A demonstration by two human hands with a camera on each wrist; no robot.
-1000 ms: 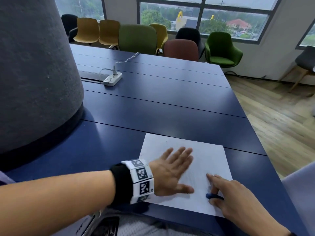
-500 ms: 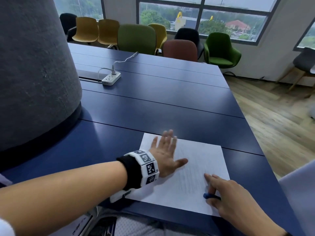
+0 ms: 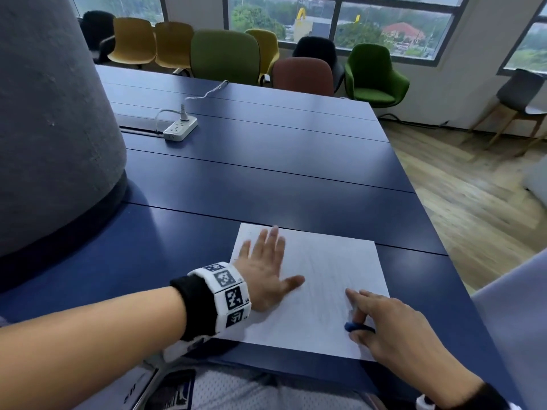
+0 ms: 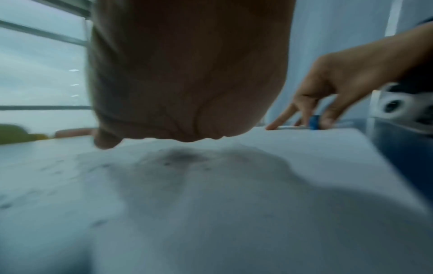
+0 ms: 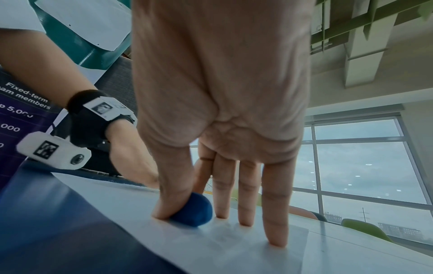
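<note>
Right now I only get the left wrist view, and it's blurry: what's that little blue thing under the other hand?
Observer: The right wrist view shows it close: a rounded blue eraser, by its look. The right hand pinches it between the thumb and a finger, down against the paper.
Operator: And its other fingers?
Observer: Three are straight, fingertips on the paper.
Operator: What about the left hand?
Observer: In the head view the left hand lies flat, fingers spread, on the paper's left part.
</note>
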